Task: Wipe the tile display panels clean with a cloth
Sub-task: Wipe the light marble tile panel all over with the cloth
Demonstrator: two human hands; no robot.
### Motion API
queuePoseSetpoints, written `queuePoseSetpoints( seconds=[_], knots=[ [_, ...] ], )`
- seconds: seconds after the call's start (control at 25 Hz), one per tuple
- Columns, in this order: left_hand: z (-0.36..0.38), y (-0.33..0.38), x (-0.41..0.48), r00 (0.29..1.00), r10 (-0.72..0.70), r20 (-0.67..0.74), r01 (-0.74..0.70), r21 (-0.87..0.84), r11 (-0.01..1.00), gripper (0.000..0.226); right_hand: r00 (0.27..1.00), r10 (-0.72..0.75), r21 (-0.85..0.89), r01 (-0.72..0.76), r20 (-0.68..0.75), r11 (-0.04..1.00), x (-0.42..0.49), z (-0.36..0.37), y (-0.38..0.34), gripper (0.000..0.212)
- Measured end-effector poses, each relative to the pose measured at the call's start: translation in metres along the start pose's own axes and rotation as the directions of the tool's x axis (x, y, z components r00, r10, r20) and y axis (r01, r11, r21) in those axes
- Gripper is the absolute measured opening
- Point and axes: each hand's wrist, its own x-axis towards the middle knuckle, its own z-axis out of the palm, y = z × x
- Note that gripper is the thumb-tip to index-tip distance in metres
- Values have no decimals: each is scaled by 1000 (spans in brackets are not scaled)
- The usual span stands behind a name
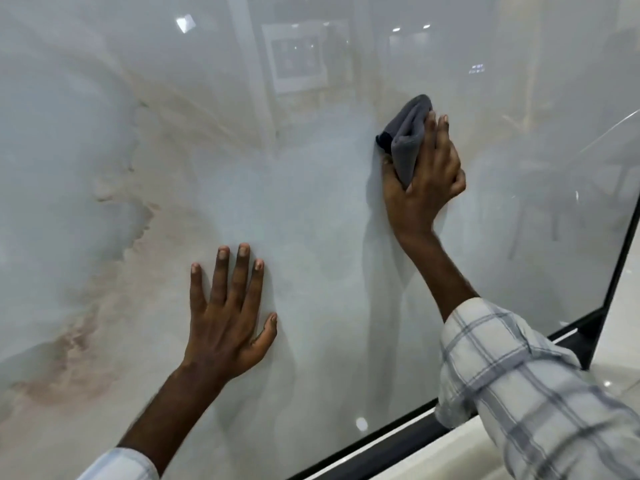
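I see the right hand (424, 178) gripping a bunched grey cloth (407, 138) against the glossy tile panel (311, 209); the left hand (228, 313) lies flat, fingers spread, lower down.

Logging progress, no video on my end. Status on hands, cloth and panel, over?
Right hand grips grey cloth, pressed against glossy tile panel. Left hand flat on panel, fingers spread. Nothing in the cloth's way.

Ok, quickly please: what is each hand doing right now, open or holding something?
Left hand: open, fingers spread flat on the tile panel.
Right hand: holding the grey cloth, pressed against the panel.
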Motion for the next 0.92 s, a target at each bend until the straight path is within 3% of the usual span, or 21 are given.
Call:
queuePoseSetpoints(
  seconds=[0.08,0.16,0.24,0.32,0.36,0.4,0.48,0.56,0.6,0.68,0.72,0.8,0.84,0.88,0.92],
  knots=[
    [7,9,-12,1000,-5,5,5,-15,1000,87,999,-45,9,45,-3,999,-39,-7,-7,77],
    [12,15,-25,1000,-12,9,12,-21,1000,87,950,-264,46,260,167,965,-113,-23,-8,76],
    [14,16,-33,1000,-13,-2,13,-8,1000,88,780,-527,195,490,336,850,-187,-48,-5,79],
    [16,16,-35,1000,0,-2,0,-3,1000,88,605,-713,348,622,354,701,-210,-60,11,82],
    [17,15,-36,1000,8,1,-8,-2,1000,88,566,-753,395,641,337,658,-199,-58,20,79],
    [17,15,-36,1000,10,1,-10,3,1000,87,574,-751,407,631,326,660,-181,-53,27,78],
    [18,16,-36,1000,1,-6,-1,20,1000,86,745,-598,338,504,295,795,-139,-44,31,74],
    [19,17,-37,1000,-8,-15,8,28,1000,85,959,-229,289,174,169,941,-107,-39,20,69],
    [19,17,-36,1000,-14,-17,14,31,999,85,991,6,358,-53,131,932,-97,-37,12,70],
    [19,19,-36,1000,-25,-17,25,31,999,87,921,338,534,-387,193,751,-83,-35,-10,71],
    [19,19,-37,999,-29,-16,30,22,999,88,894,380,548,-445,235,708,-79,-36,-21,70],
    [19,19,-37,999,-32,-17,33,21,999,89,916,292,391,-384,275,837,-82,-43,-29,74],
    [20,19,-37,999,-33,-21,34,26,999,89,913,187,334,-315,362,889,-88,-49,-28,81],
    [20,19,-37,999,-33,-24,33,28,999,89,861,78,344,-282,502,896,-93,-55,-22,92],
    [20,20,-37,999,-33,-28,34,30,999,88,765,-20,397,-312,644,863,-97,-60,-13,102]
  ],
)
